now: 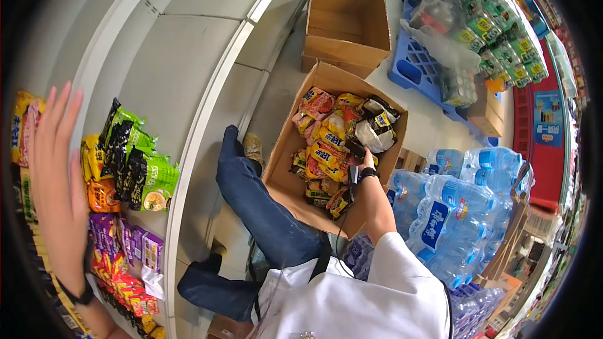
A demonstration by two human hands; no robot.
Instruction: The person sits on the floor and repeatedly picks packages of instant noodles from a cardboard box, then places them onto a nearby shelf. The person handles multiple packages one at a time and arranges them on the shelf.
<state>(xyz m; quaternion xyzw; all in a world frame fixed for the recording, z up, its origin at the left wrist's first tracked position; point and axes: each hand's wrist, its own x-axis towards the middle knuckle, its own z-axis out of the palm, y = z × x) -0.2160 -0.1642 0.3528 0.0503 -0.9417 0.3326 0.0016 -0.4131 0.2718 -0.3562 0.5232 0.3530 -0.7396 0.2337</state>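
Note:
My left hand [59, 165] is raised at the far left in front of the shelf, its fingers stretched out and nothing seen in it. Beside it on the shelf board lie green-and-black noodle packets [141, 165] and an orange packet [102, 196]. My right hand [368, 162] reaches into an open cardboard box [287, 197], its fingertips at a dark packet. Whether they grip it is hidden. Yellow noodle packets [328, 148], pink packets [316, 103] and a black-and-white packet [376, 132] lie loosely in that box.
Purple packets [106, 233] and red packets [125, 282] lie along the shelf. Another open cardboard box [346, 14] stands behind the first. On the right are a blue plastic pallet [414, 63], green can packs [506, 28] and shrink-wrapped water bottles [452, 221]. My legs [264, 212] lie between shelf and box.

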